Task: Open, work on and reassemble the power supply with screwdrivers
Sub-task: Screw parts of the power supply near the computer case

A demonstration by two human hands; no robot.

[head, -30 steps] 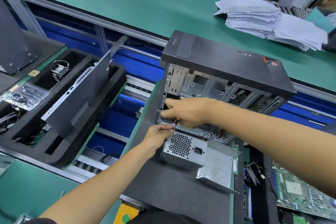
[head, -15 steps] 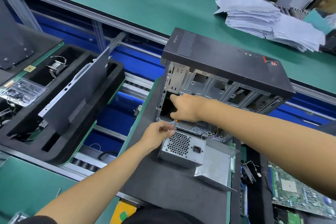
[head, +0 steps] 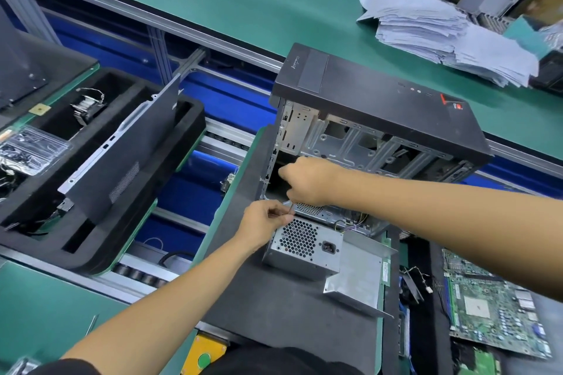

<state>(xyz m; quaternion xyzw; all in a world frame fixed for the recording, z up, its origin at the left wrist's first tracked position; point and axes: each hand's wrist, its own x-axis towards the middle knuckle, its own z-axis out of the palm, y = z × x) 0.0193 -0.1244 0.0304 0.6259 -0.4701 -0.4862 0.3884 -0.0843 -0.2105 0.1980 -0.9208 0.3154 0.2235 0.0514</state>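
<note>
The grey power supply (head: pixel 304 250), with a honeycomb fan grille and a socket, sits on the black mat in front of the open black computer case (head: pixel 380 100). My right hand (head: pixel 307 181) is at the case's lower left opening. It grips a screwdriver whose thin shaft (head: pixel 292 207) points down toward the power supply's top left corner. My left hand (head: pixel 265 219) pinches at the shaft's tip, right beside that corner. Whether a screw sits at the tip is hidden by the fingers.
A bare metal plate (head: pixel 356 280) leans against the power supply's right side. A green motherboard (head: pixel 493 307) lies at right. On the left, a black foam tray (head: pixel 39 234) holds a case side panel (head: pixel 122 161). Paper stacks (head: pixel 441 30) sit on the far green bench.
My right hand has risen slightly at the case opening, baring the screwdriver shaft. My left hand's fingers have moved up to the shaft's tip. The power supply has not moved.
</note>
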